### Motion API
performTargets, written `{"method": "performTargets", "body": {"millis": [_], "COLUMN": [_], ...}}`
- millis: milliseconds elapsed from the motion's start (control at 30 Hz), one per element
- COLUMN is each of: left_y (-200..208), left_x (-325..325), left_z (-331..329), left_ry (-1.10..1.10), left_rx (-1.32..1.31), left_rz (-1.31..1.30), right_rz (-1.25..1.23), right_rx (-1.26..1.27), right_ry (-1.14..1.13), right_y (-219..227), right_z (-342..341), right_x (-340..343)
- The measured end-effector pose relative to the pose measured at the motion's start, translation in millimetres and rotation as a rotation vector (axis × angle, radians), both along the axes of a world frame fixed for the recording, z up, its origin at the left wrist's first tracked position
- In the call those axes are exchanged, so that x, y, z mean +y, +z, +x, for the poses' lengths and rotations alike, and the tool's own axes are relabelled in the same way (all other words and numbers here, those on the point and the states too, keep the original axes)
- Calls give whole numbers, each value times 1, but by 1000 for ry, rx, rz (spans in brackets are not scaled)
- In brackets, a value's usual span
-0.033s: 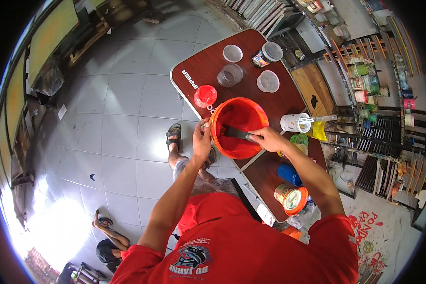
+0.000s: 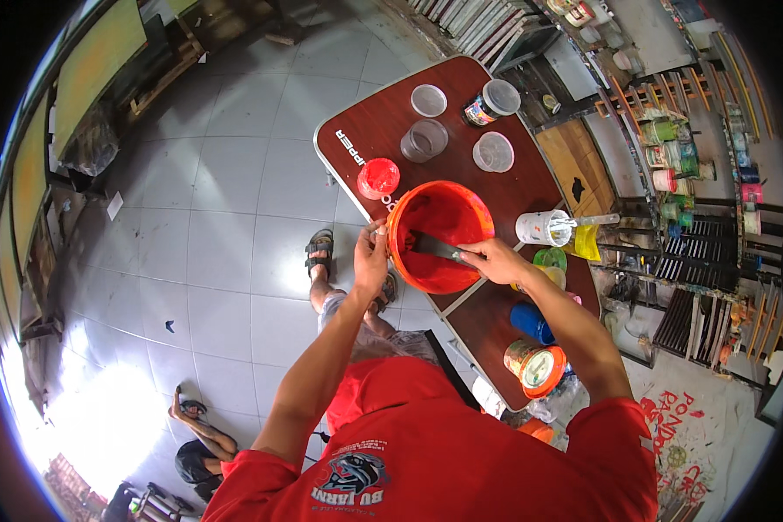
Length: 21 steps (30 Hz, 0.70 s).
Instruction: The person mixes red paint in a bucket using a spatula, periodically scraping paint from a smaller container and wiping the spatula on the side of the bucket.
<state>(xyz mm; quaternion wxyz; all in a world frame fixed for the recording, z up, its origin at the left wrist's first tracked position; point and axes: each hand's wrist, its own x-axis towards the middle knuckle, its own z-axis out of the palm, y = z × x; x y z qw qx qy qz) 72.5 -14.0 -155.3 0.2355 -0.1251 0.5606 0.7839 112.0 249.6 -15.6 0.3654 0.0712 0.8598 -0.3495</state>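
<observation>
An orange bucket (image 2: 477, 207) stands on the dark red table, its inside coated with bright red paint. My left hand (image 2: 371, 258) grips the bucket's left rim, thumb and fingers closed on it. My right hand (image 2: 494, 260) holds a dark spatula (image 2: 437, 248) by its handle end, reaching over the right rim. The spatula's other end dips into the bucket toward the left inner wall, where shadow and paint partly hide it. Just beyond the bucket, to the left, sits a small clear tub of red paint (image 2: 378, 177).
On the folding table (image 2: 357, 130) are empty clear tubs (image 2: 424, 140), a lidded jar (image 2: 492, 101), a white paint cup (image 2: 544, 227) with a stick, a blue container (image 2: 532, 322) and an orange-lidded tub (image 2: 541, 370). Paint shelves (image 2: 670, 165) line the right. Another person (image 2: 204, 452) is lower left.
</observation>
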Motion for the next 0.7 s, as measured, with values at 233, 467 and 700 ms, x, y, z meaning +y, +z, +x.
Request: {"method": "performTargets", "body": {"millis": [233, 467, 700], "left_y": [16, 19, 7], "left_x": [3, -8, -9], "left_z": [-7, -13, -14], "left_ry": [80, 37, 63], "left_rx": [-147, -171, -200], "left_rz": [134, 113, 135], "right_rz": [-141, -236, -347], "right_rx": [-38, -161, -46], "right_ry": [-268, -509, -696], "right_y": [-2, 27, 25], "right_z": [31, 60, 117], "right_x": [-4, -20, -17]}}
